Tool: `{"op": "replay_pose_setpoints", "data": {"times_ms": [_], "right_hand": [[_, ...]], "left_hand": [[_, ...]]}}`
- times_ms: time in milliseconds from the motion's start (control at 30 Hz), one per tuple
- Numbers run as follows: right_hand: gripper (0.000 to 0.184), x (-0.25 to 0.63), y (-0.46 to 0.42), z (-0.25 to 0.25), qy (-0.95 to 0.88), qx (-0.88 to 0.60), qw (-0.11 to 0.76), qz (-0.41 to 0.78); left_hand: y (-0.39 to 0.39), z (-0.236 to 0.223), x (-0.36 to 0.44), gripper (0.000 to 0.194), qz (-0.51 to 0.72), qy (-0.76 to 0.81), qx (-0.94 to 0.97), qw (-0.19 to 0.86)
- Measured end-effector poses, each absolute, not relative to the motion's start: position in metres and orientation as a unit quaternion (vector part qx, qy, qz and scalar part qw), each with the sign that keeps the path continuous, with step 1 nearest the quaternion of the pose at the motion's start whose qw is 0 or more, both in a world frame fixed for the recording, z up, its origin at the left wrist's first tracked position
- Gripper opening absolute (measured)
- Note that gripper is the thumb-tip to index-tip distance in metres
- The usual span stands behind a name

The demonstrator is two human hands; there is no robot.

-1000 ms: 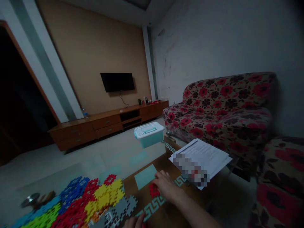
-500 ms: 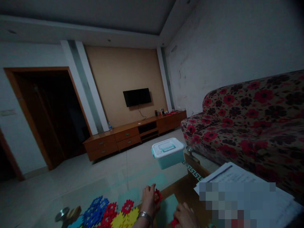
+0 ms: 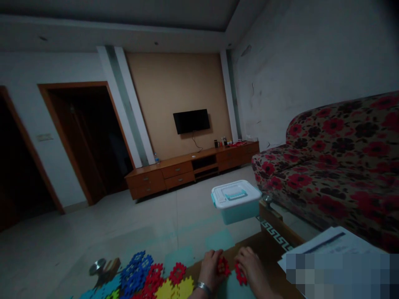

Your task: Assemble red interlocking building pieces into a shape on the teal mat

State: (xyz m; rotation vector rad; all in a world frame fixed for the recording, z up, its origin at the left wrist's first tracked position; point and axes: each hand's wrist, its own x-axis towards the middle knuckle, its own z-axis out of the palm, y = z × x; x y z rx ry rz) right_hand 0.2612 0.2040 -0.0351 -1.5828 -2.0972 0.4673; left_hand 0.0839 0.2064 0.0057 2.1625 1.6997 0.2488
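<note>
My left hand (image 3: pixel 210 268), with a metal band at the wrist, is closed on a red gear-shaped plastic piece (image 3: pixel 223 266). Just to its right, my right hand (image 3: pixel 249 265) grips a second red toothed piece (image 3: pixel 240 275) along its edge. The two pieces face each other with a small gap between them, over the glass table. Left of my hands lie more such pieces: a loose red one (image 3: pixel 178 273), a yellow group (image 3: pixel 176 288), a red group (image 3: pixel 152 279), a blue pile (image 3: pixel 136 272) and light blue ones (image 3: pixel 104 288).
A teal storage box with a white lid (image 3: pixel 237 194) stands at the table's far end. Papers (image 3: pixel 330 245) lie at the right, partly pixelated. Metal knobs (image 3: pixel 99 265) rise from the table's edge. Beyond are a flowered sofa (image 3: pixel 324 166) and a low wooden cabinet (image 3: pixel 177 169).
My right hand has come up and forward with its red piece, closer to the left hand's piece. The whole view has swung left, so the room sits further right.
</note>
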Motion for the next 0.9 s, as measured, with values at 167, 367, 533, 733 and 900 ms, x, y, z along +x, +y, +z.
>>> {"op": "replay_pose_setpoints", "data": {"times_ms": [167, 367, 533, 733, 900], "right_hand": [[0.032, 0.271, 0.226, -0.029, -0.773, -0.562, 0.248, 0.157], [0.029, 0.274, 0.236, -0.021, -0.798, -0.532, 0.240, 0.148], [0.031, 0.263, 0.231, -0.009, -0.814, -0.517, 0.217, 0.149], [0.040, 0.187, 0.216, 0.017, -0.860, -0.449, 0.186, 0.154], [0.032, 0.107, 0.215, 0.031, -0.905, -0.369, 0.130, 0.166]], "left_hand": [[0.206, 0.003, 0.089, 0.069, 0.094, 0.600, 0.767, 0.208], [0.203, 0.008, 0.094, 0.068, 0.095, 0.598, 0.766, 0.215], [0.190, 0.015, 0.085, 0.071, 0.097, 0.609, 0.760, 0.204], [0.159, 0.039, 0.015, 0.063, 0.098, 0.672, 0.721, 0.140], [0.157, 0.060, -0.070, 0.066, 0.036, 0.729, 0.675, 0.104]]}}
